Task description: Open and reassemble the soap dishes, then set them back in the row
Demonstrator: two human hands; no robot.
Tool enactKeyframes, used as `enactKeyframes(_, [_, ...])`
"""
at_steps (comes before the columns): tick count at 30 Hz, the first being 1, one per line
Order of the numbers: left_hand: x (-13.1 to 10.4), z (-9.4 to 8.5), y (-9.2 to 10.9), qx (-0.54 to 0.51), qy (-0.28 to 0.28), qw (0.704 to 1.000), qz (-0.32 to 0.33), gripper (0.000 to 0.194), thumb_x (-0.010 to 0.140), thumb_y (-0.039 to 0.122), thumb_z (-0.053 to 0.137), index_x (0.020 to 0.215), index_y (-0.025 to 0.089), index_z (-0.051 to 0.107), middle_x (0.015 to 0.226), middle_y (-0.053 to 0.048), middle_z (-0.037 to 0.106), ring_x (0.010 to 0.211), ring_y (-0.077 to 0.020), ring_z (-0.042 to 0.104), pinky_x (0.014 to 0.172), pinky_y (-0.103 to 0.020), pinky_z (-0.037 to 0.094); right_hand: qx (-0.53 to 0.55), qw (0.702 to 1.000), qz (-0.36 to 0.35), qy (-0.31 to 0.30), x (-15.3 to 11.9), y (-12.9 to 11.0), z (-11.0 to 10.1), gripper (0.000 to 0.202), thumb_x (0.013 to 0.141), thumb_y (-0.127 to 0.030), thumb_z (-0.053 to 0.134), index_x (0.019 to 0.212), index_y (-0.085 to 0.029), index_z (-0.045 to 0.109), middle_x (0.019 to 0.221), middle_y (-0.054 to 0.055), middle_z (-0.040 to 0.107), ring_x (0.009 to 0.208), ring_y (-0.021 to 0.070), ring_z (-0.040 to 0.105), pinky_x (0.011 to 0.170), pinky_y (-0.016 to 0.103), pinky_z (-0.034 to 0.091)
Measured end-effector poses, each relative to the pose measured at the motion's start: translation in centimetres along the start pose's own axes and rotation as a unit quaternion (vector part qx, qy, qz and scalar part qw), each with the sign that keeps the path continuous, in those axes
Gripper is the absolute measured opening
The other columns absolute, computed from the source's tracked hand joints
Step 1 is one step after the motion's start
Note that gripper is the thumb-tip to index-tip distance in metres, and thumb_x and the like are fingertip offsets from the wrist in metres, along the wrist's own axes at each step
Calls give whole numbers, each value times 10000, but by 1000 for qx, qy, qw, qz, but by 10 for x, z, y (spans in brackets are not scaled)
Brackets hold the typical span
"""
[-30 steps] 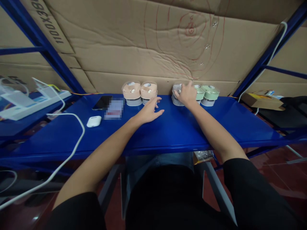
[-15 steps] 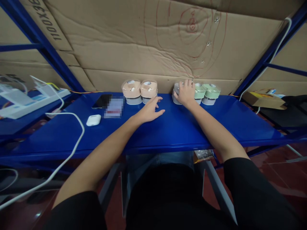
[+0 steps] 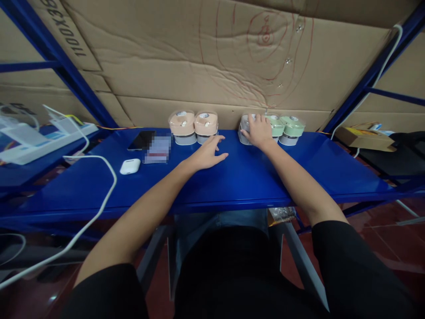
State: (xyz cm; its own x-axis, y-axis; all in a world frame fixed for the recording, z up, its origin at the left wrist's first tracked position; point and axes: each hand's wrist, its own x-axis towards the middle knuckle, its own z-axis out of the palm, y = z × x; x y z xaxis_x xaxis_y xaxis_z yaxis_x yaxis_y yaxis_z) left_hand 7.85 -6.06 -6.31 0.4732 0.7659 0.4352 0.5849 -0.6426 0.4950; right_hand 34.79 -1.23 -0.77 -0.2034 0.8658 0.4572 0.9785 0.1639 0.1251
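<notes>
My right hand (image 3: 260,130) reaches over a grey lidded container (image 3: 245,124), with the fingers curved across its top and the thumb at its front. It partly hides that container and the nearer of two green lidded containers (image 3: 276,125); the other green container (image 3: 292,126) stands just to the right. My left hand (image 3: 208,153) is open near the table surface, fingers apart and nothing in them. Behind it are two peach lidded containers, the left one (image 3: 182,123) fully in sight and the right one (image 3: 206,123) partly covered by the hand. All have clear domed lids and pale bases.
On the blue table (image 3: 232,184) lie a dark phone (image 3: 141,140), a blurred-out patch and a white earbud case (image 3: 129,166). A white cable (image 3: 111,186) hangs across the left side. A cardboard wall (image 3: 159,66) closes the back; an open carton (image 3: 367,138) sits at right.
My right hand has shifted slightly right and toward me over the grey container, which has not visibly moved. My left hand stays where it was.
</notes>
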Motion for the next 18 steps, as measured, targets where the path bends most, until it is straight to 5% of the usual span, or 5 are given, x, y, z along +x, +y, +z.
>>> enactKeyframes(9, [-1, 1, 0, -2, -5, 1000, -6, 677, 973, 426, 803, 1580, 230, 576, 1481, -181, 677, 1083, -303, 753, 950, -480, 658, 16, 999, -27, -15, -1, 11, -14, 783, 1118, -669, 582, 1669, -112, 592, 1609, 306, 626, 1496, 512, 518, 1240, 660, 383])
enactKeyframes(18, [0, 0, -1, -5, -6, 1000, -8, 678, 973, 445, 817, 1575, 234, 588, 1445, -168, 689, 1084, -303, 757, 956, -478, 668, 78, 987, -124, -67, 15, 62, -19, 956, 929, -445, 915, 1780, -241, 530, 1859, 193, 469, 1719, 477, 391, 1343, 684, 382])
